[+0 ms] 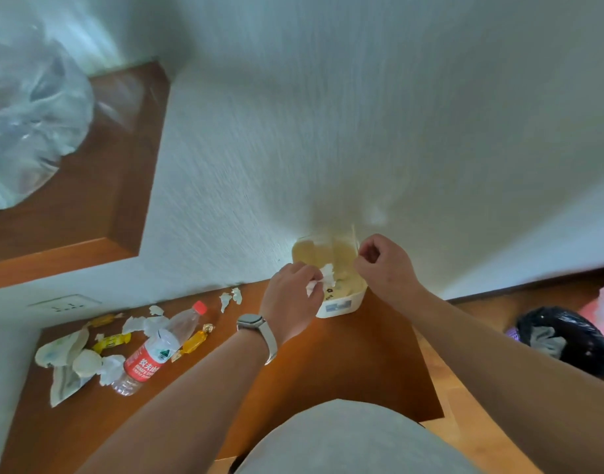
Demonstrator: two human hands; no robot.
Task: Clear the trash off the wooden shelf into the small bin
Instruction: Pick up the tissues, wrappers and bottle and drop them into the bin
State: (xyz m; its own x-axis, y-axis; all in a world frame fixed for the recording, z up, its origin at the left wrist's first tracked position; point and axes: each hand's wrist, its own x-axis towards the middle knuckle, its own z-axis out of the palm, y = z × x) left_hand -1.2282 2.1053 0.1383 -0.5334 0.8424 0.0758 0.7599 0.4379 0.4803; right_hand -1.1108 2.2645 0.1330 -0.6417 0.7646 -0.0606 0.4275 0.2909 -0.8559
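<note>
Trash (123, 350) lies scattered on the wooden shelf (345, 367) at lower left of the frame: crumpled white tissues, yellow candy wrappers and a clear plastic bottle (157, 350) with a red cap and red label, lying on its side. Two small paper scraps (230, 297) sit nearer the middle, close to the wall (328, 131).

The small bin (341, 304), white and lined with a thin yellowish bag (323, 256), stands on the shelf against the wall, just right of centre. The left hand (290, 302), with a watch (256, 328) on its wrist, is over the bin's left rim, its fingers pinched on a scrap of white tissue (323, 278) held above the opening. The right hand (382, 265) is at the bin's right rim, fingers curled closed and pinching the edge of the bag.

At upper left, a recessed wooden niche (99, 200) holds a crumpled clear plastic bag (30, 114). At the right edge, on the floor, is a larger bin with a black liner (567, 340), and beside it something pink that is too blurred to identify. A white wall socket (64, 304) sits above the scattered trash.
</note>
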